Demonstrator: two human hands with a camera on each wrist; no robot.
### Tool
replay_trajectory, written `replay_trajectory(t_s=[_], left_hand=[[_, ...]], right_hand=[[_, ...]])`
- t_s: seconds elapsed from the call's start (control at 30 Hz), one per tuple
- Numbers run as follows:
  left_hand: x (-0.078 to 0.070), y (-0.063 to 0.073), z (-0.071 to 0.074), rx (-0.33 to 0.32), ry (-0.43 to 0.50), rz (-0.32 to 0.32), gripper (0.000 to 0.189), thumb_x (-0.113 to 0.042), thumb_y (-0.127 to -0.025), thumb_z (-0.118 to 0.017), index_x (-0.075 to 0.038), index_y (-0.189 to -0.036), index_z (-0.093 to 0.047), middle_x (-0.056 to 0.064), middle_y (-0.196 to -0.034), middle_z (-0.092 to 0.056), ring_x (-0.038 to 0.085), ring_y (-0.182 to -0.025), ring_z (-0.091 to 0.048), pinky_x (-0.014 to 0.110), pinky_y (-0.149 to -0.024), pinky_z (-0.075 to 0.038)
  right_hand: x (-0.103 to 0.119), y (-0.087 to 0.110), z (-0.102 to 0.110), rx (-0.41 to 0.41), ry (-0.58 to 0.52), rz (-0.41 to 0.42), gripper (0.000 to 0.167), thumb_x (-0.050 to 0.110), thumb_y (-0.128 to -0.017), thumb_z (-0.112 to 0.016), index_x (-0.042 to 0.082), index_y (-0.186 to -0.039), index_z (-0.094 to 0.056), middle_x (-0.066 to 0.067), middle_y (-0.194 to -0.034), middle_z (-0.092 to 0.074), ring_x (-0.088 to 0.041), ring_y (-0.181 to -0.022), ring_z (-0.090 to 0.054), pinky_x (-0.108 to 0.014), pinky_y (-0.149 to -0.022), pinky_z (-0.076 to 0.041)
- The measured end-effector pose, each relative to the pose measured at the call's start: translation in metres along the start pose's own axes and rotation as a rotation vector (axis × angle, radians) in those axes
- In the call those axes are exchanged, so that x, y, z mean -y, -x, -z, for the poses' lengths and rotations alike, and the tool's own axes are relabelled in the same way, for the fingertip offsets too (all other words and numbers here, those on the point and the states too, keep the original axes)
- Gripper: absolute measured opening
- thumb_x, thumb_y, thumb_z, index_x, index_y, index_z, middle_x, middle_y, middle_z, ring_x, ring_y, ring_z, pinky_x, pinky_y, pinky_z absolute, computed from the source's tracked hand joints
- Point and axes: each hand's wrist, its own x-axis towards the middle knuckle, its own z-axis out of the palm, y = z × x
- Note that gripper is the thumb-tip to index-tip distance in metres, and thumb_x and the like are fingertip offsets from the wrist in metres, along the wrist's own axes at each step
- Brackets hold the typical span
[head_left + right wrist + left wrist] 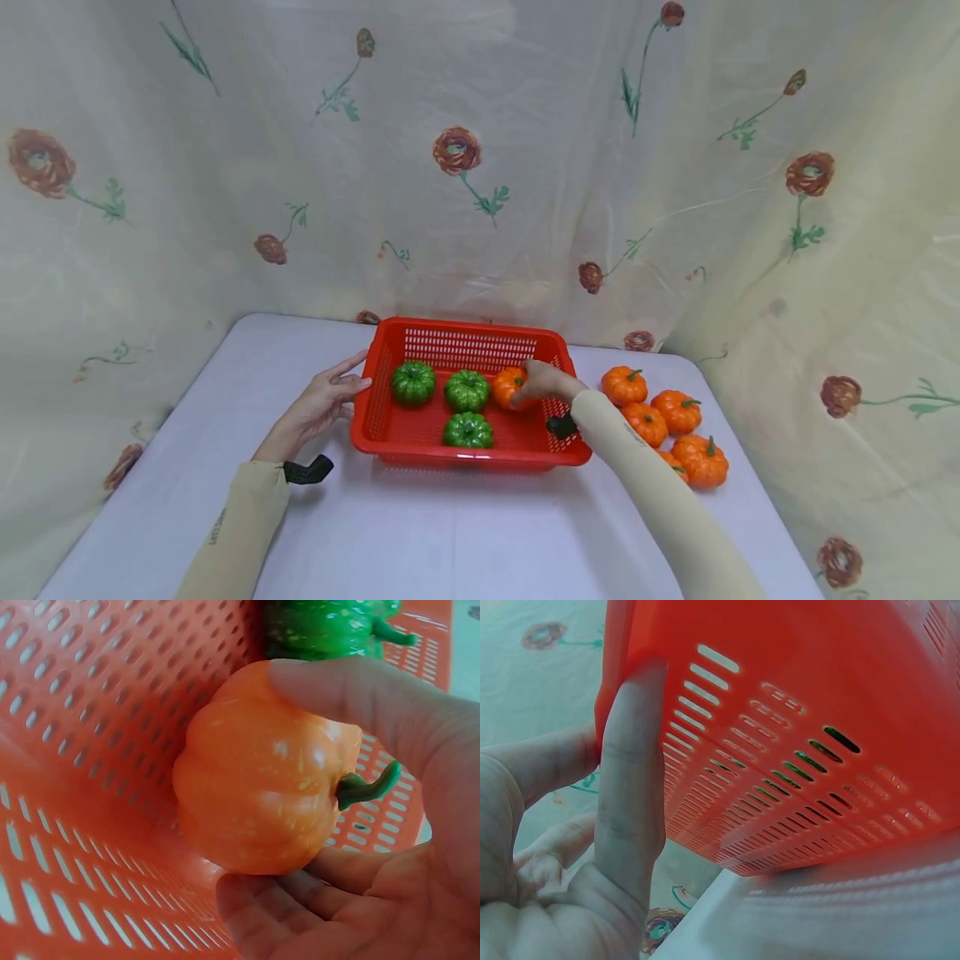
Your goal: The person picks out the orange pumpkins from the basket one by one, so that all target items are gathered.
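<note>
An orange toy pumpkin with a green stem is inside the red plastic basket, gripped by my right hand. The thumb lies on one side of it and the curled fingers on the other, as the right wrist view shows. My left hand is at the basket's left end, thumb straight against the outer wall below the rim. Its forefinger reaches to the rim's edge. Three green pumpkins share the basket: one at the left, one in the middle, one at the front.
Several more orange pumpkins are grouped on the white table to the right of the basket, partly behind my right forearm. A flowered curtain hangs around the back and sides.
</note>
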Motion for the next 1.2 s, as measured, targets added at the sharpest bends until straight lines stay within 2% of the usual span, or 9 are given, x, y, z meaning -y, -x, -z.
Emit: replay_trajectory(t_s=[0.17, 0.3, 0.53, 0.67, 0.97, 1.1, 1.2], left_hand=[[0.001, -0.001, 0.001, 0.006, -0.008, 0.002, 0.071, -0.025, -0.093, -0.064, -0.029, -0.153, -0.027, 0.006, -0.100, -0.065, 0.016, -0.084, -0.067, 0.033, -0.067, -0.060], [0.001, 0.000, 0.000, 0.006, 0.005, -0.005, 0.070, -0.024, -0.093, -0.064, -0.029, -0.153, -0.028, 0.006, -0.098, -0.066, 0.016, -0.084, -0.068, 0.034, -0.068, -0.060], [0.001, 0.001, -0.002, -0.013, 0.008, 0.004, 0.069, -0.023, -0.093, -0.065, -0.030, -0.152, -0.029, 0.007, -0.102, -0.066, 0.017, -0.087, -0.069, 0.037, -0.069, -0.060], [0.000, 0.001, -0.002, -0.011, 0.003, 0.001, 0.070, -0.023, -0.093, -0.065, -0.030, -0.152, -0.029, 0.007, -0.101, -0.067, 0.017, -0.086, -0.070, 0.038, -0.070, -0.060], [0.000, 0.002, -0.002, 0.001, 0.014, 0.012, 0.072, -0.023, -0.092, -0.066, -0.029, -0.153, -0.027, 0.003, -0.099, -0.067, 0.015, -0.085, -0.069, 0.037, -0.068, -0.061], [-0.002, 0.002, -0.003, 0.002, 0.017, 0.016, 0.071, -0.021, -0.093, -0.064, -0.029, -0.153, -0.027, 0.004, -0.098, -0.067, 0.015, -0.084, -0.069, 0.037, -0.067, -0.061], [-0.004, 0.003, -0.004, 0.008, 0.016, 0.016, 0.071, -0.021, -0.094, -0.063, -0.028, -0.154, -0.026, 0.003, -0.096, -0.066, 0.015, -0.082, -0.069, 0.036, -0.067, -0.061]], right_hand=[[0.001, 0.007, 0.003, -0.013, 0.009, 0.048, 0.081, 0.027, -0.077, -0.080, 0.001, -0.142, -0.040, -0.014, -0.126, -0.054, -0.027, -0.110, -0.051, -0.045, -0.104, -0.045], [0.005, 0.016, 0.009, -0.039, 0.012, 0.088, 0.085, 0.030, -0.076, -0.079, 0.002, -0.144, -0.038, -0.014, -0.128, -0.054, -0.026, -0.110, -0.052, -0.044, -0.101, -0.048], [0.008, 0.046, 0.018, -0.095, 0.017, 0.160, 0.087, 0.032, -0.076, -0.078, 0.003, -0.146, -0.035, -0.015, -0.133, -0.051, -0.027, -0.110, -0.052, -0.042, -0.097, -0.049], [0.003, 0.064, 0.024, -0.131, 0.026, 0.165, 0.088, 0.034, -0.076, -0.078, 0.004, -0.147, -0.035, -0.016, -0.135, -0.050, -0.029, -0.112, -0.051, -0.044, -0.096, -0.050], [-0.022, 0.117, 0.040, -0.167, -0.074, 0.162, 0.083, 0.032, -0.079, -0.076, 0.005, -0.146, -0.035, -0.017, -0.135, -0.049, -0.031, -0.113, -0.051, -0.042, -0.090, -0.055], [-0.041, 0.145, 0.044, -0.212, -0.069, 0.162, 0.081, 0.033, -0.079, -0.075, 0.005, -0.144, -0.037, -0.018, -0.133, -0.048, -0.030, -0.110, -0.051, -0.038, -0.084, -0.054], [-0.057, 0.169, 0.045, -0.239, -0.065, 0.131, 0.081, 0.033, -0.080, -0.073, 0.006, -0.146, -0.034, -0.020, -0.134, -0.045, -0.031, -0.107, -0.051, -0.038, -0.082, -0.053]])
